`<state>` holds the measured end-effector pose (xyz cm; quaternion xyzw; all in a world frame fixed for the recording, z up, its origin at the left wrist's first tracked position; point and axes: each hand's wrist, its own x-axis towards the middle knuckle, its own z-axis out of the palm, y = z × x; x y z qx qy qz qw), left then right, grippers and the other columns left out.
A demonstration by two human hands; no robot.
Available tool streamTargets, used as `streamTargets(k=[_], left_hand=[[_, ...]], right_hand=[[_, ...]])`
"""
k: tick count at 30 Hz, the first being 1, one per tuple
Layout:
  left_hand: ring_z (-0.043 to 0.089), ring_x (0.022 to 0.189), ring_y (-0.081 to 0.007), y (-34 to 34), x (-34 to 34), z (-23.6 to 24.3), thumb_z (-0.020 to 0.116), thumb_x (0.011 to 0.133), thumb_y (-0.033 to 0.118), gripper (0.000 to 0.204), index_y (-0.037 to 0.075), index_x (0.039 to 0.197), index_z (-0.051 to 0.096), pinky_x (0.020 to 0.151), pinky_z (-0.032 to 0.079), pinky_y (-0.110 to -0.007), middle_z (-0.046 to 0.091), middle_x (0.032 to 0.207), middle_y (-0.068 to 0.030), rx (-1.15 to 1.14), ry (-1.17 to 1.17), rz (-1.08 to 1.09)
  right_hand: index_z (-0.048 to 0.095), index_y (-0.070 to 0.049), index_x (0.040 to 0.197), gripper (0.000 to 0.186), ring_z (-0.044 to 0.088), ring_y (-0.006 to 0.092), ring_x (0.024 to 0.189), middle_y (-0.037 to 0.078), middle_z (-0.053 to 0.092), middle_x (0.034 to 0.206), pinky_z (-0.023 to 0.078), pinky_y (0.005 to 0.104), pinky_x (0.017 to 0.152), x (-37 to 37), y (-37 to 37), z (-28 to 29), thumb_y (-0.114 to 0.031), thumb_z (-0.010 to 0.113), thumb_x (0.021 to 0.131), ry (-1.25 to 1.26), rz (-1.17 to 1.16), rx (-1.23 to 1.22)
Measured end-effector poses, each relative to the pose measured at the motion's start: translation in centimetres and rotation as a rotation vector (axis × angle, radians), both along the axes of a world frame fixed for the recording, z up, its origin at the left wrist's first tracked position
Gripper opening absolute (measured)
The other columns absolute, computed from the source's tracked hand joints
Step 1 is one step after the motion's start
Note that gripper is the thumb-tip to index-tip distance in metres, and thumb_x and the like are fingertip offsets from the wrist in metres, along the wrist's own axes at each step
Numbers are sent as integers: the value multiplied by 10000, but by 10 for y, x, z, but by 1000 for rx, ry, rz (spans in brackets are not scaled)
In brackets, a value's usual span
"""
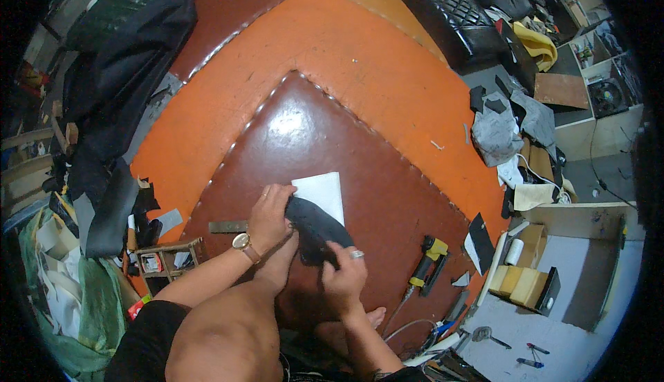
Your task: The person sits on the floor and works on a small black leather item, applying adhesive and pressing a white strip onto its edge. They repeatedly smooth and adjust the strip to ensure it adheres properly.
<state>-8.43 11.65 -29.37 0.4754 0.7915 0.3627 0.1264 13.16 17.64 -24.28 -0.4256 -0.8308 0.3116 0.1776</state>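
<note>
My left hand [272, 212], with a watch on its wrist, grips the upper left end of a curved dark grey piece of material [317, 226]. My right hand [344, 277], wearing a ring, has its fingers closed on the piece's lower right part. The piece partly covers a white square sheet [321, 188] lying on the brown padded surface [290, 119]. A flat metal strip [226, 227] lies left of my left hand, beside my bare leg and foot. A yellow and black pneumatic stapler [432, 261] with a hose rests at the right.
Black sheeting [131, 57] and a green sack of scraps [55, 271] line the left, near a small wooden crate [155, 264]. A black quilted cushion [449, 15] and grey scraps [496, 129] are at the upper right; a shelf with foam blocks [526, 285] is at lower right.
</note>
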Motion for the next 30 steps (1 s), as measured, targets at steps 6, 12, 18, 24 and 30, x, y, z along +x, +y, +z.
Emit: streamTargets(k=[6,12,18,24,30], left_hand=[[579,1218,-350,19,4,12,831,634,39,696,120,1303,658,1067,468,-526,627,1173,-89,55,49,-262],[642,1060,-273,32,11,-8,785,741,87,344,141,1076,732,886,503,-481,655,939,-33,-10,116,-232],[667,1020,-313,38,9,-11,674,842,54,268,124,1095,726,824,542,-459,676,991,-75,114,80,12],[675,1025,-418,11,13,1,662,774,-119,498,47,1243,681,916,564,-461,675,1123,-176,112,-127,128],[688,1075,-374,-19,3,-9,623,789,-132,505,28,1265,674,961,553,-406,676,1135,-182,-16,-442,162]], right_hand=[[766,-33,1166,390,709,350,920,185,727,963,559,434,854,-29,40,19,45,660,799,264,-349,-26],[747,-51,1233,436,725,279,908,137,742,992,571,362,860,-30,21,29,27,752,804,234,-131,-99],[759,-57,1164,339,720,243,870,145,763,1040,570,366,806,-8,8,37,-232,878,899,-16,82,-485],[741,17,1108,347,690,244,917,122,715,1044,553,392,823,-23,50,-5,-273,843,947,53,-241,-309],[705,-24,1189,489,667,358,1182,172,734,1168,527,484,1016,-76,59,21,-307,898,840,-275,174,-167]])
